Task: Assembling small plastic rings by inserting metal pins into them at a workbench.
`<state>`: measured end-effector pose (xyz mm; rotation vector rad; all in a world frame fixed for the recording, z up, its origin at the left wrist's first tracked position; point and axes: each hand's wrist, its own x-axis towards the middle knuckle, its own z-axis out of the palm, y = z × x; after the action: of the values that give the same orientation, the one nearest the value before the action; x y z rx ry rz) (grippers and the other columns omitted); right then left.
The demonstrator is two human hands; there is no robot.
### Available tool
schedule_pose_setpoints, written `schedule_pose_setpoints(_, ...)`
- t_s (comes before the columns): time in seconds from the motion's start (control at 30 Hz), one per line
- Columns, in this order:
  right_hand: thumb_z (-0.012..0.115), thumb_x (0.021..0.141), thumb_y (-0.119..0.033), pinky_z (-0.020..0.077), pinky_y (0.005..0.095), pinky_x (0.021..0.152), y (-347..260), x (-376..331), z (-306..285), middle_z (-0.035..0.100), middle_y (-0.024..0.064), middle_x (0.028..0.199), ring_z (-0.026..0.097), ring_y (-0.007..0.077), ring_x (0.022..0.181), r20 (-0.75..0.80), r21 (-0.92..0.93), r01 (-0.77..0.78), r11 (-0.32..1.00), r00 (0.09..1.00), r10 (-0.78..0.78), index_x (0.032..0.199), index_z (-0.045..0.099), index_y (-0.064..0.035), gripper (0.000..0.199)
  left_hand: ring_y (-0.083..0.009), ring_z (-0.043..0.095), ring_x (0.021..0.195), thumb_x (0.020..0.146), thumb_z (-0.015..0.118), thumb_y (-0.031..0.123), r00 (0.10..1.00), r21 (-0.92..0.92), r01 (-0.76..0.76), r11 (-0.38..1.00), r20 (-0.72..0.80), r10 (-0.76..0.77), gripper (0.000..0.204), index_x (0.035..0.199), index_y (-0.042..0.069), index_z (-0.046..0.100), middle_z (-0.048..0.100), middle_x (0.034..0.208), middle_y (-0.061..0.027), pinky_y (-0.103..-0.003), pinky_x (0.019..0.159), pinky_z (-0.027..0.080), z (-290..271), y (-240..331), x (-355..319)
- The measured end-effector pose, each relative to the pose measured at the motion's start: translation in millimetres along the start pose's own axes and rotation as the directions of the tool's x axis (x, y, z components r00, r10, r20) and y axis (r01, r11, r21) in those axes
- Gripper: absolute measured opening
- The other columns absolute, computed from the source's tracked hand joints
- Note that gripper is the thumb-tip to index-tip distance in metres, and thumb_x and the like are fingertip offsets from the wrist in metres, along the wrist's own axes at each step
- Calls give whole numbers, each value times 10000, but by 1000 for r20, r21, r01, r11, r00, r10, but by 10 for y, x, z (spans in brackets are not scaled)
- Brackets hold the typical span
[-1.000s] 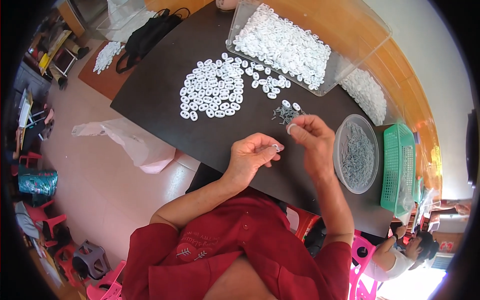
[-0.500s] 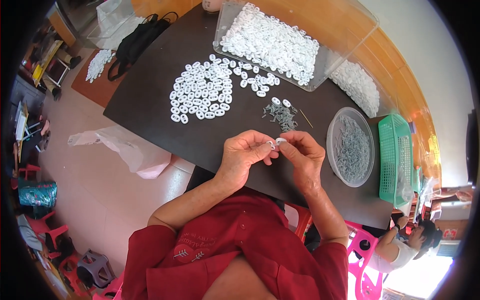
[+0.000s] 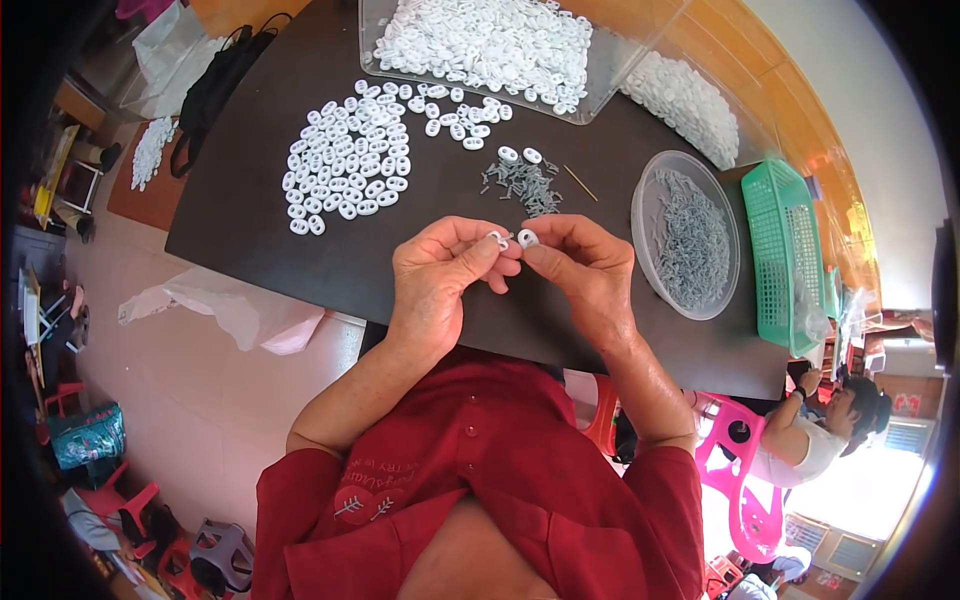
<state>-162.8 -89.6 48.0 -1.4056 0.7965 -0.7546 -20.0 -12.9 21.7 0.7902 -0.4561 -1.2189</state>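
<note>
Pinching a rounded white plastic piece (image 3: 499, 241) in left hand (image 3: 436, 275), a second piece (image 3: 528, 238) in right hand (image 3: 592, 275) (closed grip), above dark-brown surface (image 3: 245, 255)!

The white oval pieces (image 3: 350, 165) look like smooth plastic, the basket (image 3: 782, 250) plastic too, the shirt (image 3: 480, 435) matt cloth, the tabletop (image 3: 440, 185) smooth; the grey pins (image 3: 528, 184) (metal or plastic, I can't tell) look dull.

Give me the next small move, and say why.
Probably ease the white piece in the right hand toward the other piece in the left hand, since both are pinched at the fingertips, close together but apart.
</note>
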Motion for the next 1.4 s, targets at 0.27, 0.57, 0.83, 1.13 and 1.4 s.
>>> schedule_pose_setpoints(0.27, 637, 796, -11, 429, 209, 615, -21, 30, -37, 660, 71, 818, 598, 100, 723, 15, 143, -84, 986, 996, 83, 1027, 637, 14, 232, -117, 602, 634, 872, 592, 67, 998, 110, -55, 992, -29, 58, 156, 979, -46, 604, 654, 806, -123, -219, 544, 470, 34, -17, -46)
schedule_pose_setpoints(0.57, 627, 807, -13, 434, 209, 617, -3, 75, -35, 657, 80, 808, 579, 99, 692, 32, 168, -103, 980, 995, 99, 1025, 638, 21, 220, -104, 602, 627, 865, 594, 51, 994, 237, -87, 968, -49, 102, 161, 996, -42, 603, 656, 804, -110, -199, 532, 462, 78, 7, -100)
schedule_pose_setpoints(0.83, 642, 797, -16, 435, 198, 610, 11, 80, -1, 660, 73, 805, 586, 93, 696, 46, 147, -77, 986, 996, 71, 1004, 647, 21, 211, -85, 597, 638, 864, 592, 49, 991, 325, -75, 943, -84, 108, 150, 989, -32, 603, 651, 803, -88, -185, 544, 460, 92, 5, -120)
schedule_pose_setpoints(1.13, 650, 780, 34, 477, 200, 667, 23, 44, 62, 666, 55, 842, 605, 90, 757, 22, 65, 35, 997, 999, -36, 1010, 652, 16, 230, -63, 585, 674, 874, 577, 38, 975, 417, -181, 890, -38, 217, 137, 999, -14, 601, 637, 823, -49, -173, 573, 462, 65, -49, -133)
schedule_pose_setpoints(1.4, 617, 798, 66, 492, 214, 735, 45, 12, 87, 632, 57, 886, 599, 104, 819, 67, -105, 165, 981, 985, -158, 996, 647, 35, 202, -60, 579, 703, 879, 573, 32, 968, 457, -224, 861, 0, 252, 176, 1047, -20, 588, 631, 856, -47, -173, 595, 466, 51, -72, -131)
